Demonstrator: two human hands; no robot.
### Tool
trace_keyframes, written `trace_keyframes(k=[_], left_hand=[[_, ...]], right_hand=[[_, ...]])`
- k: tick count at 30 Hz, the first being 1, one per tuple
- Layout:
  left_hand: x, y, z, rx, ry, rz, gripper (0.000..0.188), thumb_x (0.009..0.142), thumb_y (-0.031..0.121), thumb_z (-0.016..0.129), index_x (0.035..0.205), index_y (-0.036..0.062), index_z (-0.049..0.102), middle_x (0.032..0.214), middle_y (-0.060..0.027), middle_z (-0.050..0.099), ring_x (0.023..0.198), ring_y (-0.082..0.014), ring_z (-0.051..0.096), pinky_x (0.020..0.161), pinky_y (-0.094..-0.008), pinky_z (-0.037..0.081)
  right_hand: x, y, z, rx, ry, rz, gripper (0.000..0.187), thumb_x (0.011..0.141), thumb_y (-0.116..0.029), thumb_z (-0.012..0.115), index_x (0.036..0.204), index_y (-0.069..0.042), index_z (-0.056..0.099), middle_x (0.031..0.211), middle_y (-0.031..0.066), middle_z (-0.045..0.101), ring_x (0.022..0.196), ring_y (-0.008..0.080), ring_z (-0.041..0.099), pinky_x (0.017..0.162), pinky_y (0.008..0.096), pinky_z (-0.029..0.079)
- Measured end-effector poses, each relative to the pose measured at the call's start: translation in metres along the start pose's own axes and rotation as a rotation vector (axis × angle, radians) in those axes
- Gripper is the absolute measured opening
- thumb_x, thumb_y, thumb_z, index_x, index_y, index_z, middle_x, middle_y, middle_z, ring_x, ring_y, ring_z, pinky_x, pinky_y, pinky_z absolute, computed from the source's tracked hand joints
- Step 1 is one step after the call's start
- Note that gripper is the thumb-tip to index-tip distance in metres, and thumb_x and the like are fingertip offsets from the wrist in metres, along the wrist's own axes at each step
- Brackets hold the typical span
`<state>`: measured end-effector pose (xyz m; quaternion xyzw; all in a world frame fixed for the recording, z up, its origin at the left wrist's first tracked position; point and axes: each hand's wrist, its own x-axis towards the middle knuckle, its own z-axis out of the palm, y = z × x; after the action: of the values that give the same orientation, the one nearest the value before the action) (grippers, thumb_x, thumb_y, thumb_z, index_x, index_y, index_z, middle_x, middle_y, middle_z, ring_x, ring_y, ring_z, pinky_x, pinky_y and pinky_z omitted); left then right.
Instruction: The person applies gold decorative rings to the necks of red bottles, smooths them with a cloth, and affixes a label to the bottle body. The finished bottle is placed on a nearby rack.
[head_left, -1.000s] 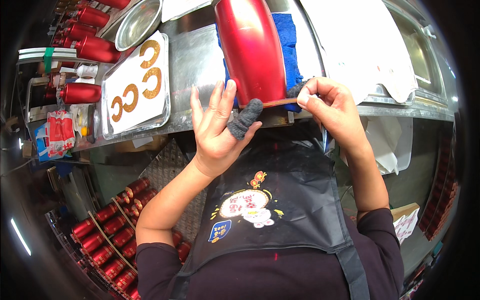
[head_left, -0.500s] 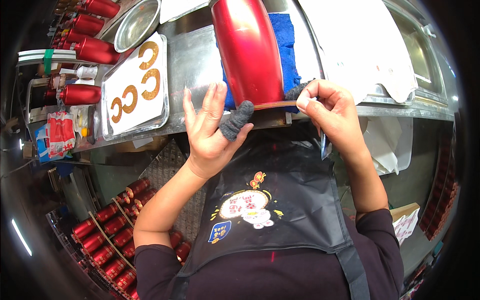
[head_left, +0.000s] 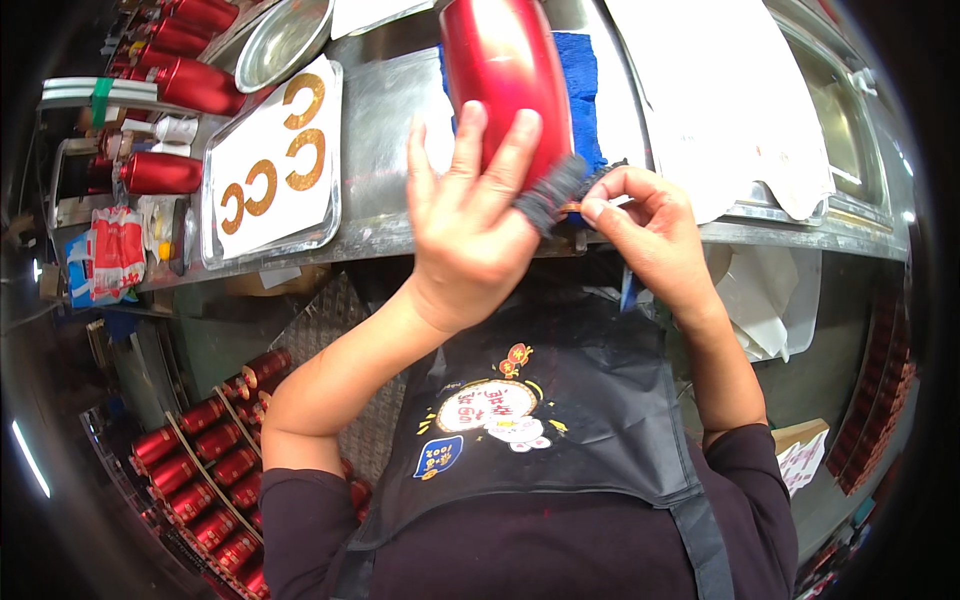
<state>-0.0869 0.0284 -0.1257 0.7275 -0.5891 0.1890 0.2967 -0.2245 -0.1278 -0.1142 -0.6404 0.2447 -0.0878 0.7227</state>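
- Left hand [head_left: 470, 235]: fingers spread wide over the near end of the red bottle [head_left: 505, 60], gripping nothing that shows; your thumb is hidden, and how firmly you press, cannot tell.
- Right hand [head_left: 655, 220]: narrow, thumb and forefinger pinched on what looks like the end of a thin brown strip [head_left: 573, 207], just beside the bottle's near end.
- For good work here, hold that strip end taut and level; slack would probably let it skew or wrinkle.
- Press through the grey finger sleeve [head_left: 552, 195] on your left forefinger, evenly, bare fingertips light so as not to smudge the gloss.
- Mind the pointed blue thing [head_left: 628, 288] hanging below your right palm; it could scratch if it swings against the bottle. What it is, cannot tell.
- Bottle's place: lying lengthwise away from you on the blue cloth [head_left: 582, 90], near the front edge of the steel worktop [head_left: 390, 130].
- Bottle's look: deep metallic red, smooth, rounded flanks, pale glare along the upper side; far end cut off by the frame, near end mostly behind your hand.
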Motion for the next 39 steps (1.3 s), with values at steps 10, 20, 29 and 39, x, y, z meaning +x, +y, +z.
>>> trace_keyframes(k=[10,20,29,39], left_hand=[[-0.047,-0.012,-0.011,-0.313,-0.002,-0.242,0.055,0.074,0.015,0.085,0.122,-0.0025,0.066,0.142,-0.0237,0.054,0.132,-0.0397,0.052,0.11,-0.0629,0.031],[-0.046,-0.014,-0.011,-0.16,-0.034,-0.083,0.041,0.072,0.015,0.085,0.111,0.0099,0.073,0.143,-0.0198,0.055,0.124,-0.0436,0.058,0.109,-0.0686,0.025],[-0.017,-0.003,-0.011,0.023,0.017,0.042,0.034,0.07,0.02,0.08,0.104,0.0224,0.076,0.141,-0.0177,0.057,0.12,-0.0432,0.06,0.108,-0.0695,0.025],[-0.016,-0.01,0.004,-0.264,0.113,-0.161,0.056,0.069,0.017,0.086,0.12,0.0011,0.07,0.14,-0.0198,0.057,0.127,-0.0378,0.057,0.105,-0.0601,0.038]], right_hand=[[-0.007,-0.018,0.0,-0.014,-0.017,0.057,0.008,0.09,-0.008,0.07,0.087,-0.004,0.062,0.08,-0.0065,0.057,0.068,-0.002,0.046,0.059,0.015,0.034],[-0.005,-0.014,-0.007,-0.033,-0.012,0.02,0.007,0.09,-0.007,0.067,0.086,-0.003,0.062,0.081,-0.0061,0.057,0.07,-0.0013,0.047,0.06,0.0159,0.036],[-0.001,-0.009,-0.005,-0.024,0.004,0.062,0.009,0.091,-0.009,0.068,0.087,-0.003,0.063,0.082,-0.0059,0.058,0.069,-0.0013,0.047,0.059,0.016,0.035],[-0.001,0.001,0.002,0.031,-0.028,0.018,0.008,0.092,-0.007,0.069,0.09,-0.002,0.063,0.088,-0.003,0.062,0.075,0.0008,0.054,0.066,0.0171,0.043]])
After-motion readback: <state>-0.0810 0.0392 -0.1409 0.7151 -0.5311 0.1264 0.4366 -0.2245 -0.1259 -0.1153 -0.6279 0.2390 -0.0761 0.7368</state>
